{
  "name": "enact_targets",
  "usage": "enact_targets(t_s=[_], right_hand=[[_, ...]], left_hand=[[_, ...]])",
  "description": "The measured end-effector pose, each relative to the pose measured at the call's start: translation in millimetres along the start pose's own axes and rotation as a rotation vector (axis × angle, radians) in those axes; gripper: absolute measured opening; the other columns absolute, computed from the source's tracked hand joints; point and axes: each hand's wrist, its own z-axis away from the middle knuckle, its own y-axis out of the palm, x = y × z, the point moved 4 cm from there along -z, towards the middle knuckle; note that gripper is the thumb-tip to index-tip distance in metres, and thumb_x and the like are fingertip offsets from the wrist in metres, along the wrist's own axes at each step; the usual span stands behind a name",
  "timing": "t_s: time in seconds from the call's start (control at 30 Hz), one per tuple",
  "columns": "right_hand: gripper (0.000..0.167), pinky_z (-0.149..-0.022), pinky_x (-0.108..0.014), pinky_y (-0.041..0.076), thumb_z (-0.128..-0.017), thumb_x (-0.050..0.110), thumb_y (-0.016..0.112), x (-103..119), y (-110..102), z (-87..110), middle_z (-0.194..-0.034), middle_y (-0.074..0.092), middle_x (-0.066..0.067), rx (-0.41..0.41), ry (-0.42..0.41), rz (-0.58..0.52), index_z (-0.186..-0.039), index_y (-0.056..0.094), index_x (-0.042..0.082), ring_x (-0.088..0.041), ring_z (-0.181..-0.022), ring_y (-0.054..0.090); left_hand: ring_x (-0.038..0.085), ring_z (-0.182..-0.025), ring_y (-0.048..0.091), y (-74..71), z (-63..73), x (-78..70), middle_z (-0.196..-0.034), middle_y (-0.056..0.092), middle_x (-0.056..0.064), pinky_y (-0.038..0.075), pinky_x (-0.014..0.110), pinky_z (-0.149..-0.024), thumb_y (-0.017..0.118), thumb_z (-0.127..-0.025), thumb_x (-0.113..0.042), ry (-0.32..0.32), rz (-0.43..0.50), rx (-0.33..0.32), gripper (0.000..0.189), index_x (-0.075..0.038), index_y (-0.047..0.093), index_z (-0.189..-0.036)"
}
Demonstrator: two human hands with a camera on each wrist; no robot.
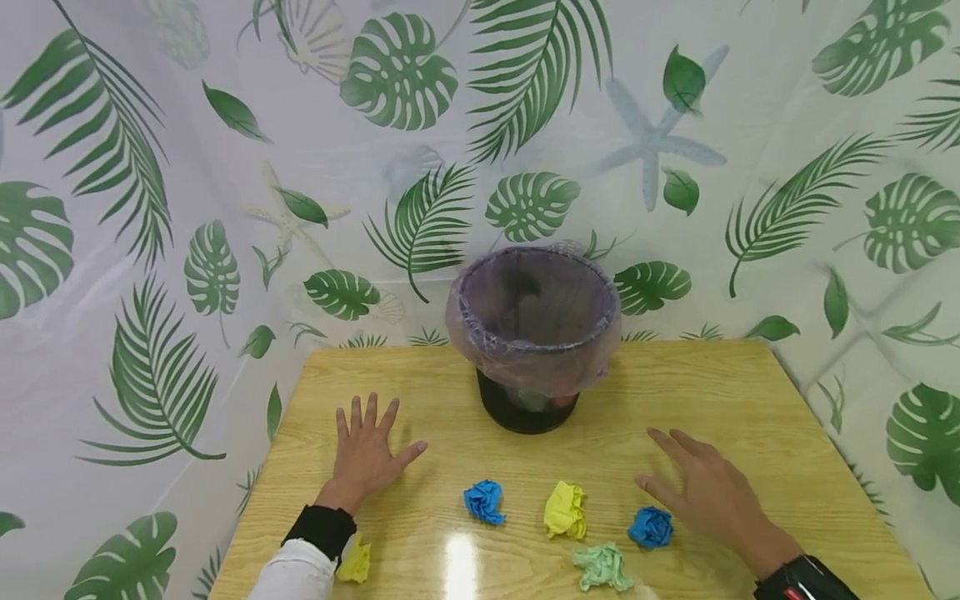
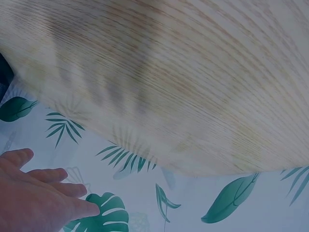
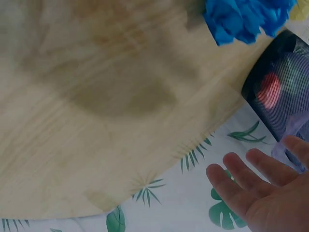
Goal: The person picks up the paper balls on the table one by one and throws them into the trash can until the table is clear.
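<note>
My left hand (image 1: 366,460) hovers over the left part of the table with its fingers spread and nothing in it. On the other side, my right hand (image 1: 708,487) has its fingers extended and holds nothing; a crumpled blue paper ball (image 1: 650,527) lies just left of it. A second blue paper ball (image 1: 484,502) and a yellow one (image 1: 566,510) lie between the hands. Nearer the front is a pale green paper ball (image 1: 602,567). Another yellow paper ball (image 1: 356,560) sits beside my left wrist, partly hidden by the cuff.
A black mesh bin (image 1: 531,410) with a purple plastic liner (image 1: 465,333) over its rim stands at the back middle of the wooden table (image 1: 705,375). Through its mesh, red and green shapes show in the right wrist view. Leaf-patterned sheeting (image 1: 420,317) surrounds the table's back and sides.
</note>
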Motion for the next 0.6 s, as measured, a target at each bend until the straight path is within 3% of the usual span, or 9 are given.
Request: enact_targets(t_s=[0.33,0.6], right_hand=[[0.077,-0.057,-0.048,0.057,-0.082,0.063,0.078,8.6,23.6,18.8,-0.13,0.064,-0.025,0.138,0.001,-0.009,-0.14,0.064,0.014,-0.047,-0.104,0.066],[0.079,-0.072,-0.053,0.059,-0.076,0.067,0.08,12.3,38.1,21.8,-0.124,0.066,-0.018,0.273,0.008,-0.018,-0.134,0.069,0.015,-0.039,-0.101,0.069]], left_hand=[[0.052,-0.153,0.004,0.3,-1.9,0.3,-0.166,0.019,0.027,-0.005,0.069,-0.12,0.053,-0.092,-0.076,-0.009,-0.004,0.018,0.095,-0.014,0.034,-0.162],[0.052,-0.153,0.006,1.1,-2.6,0.3,-0.167,0.018,0.027,-0.005,0.069,-0.12,0.053,-0.092,-0.076,-0.005,-0.003,0.022,0.096,-0.014,0.033,-0.162]])
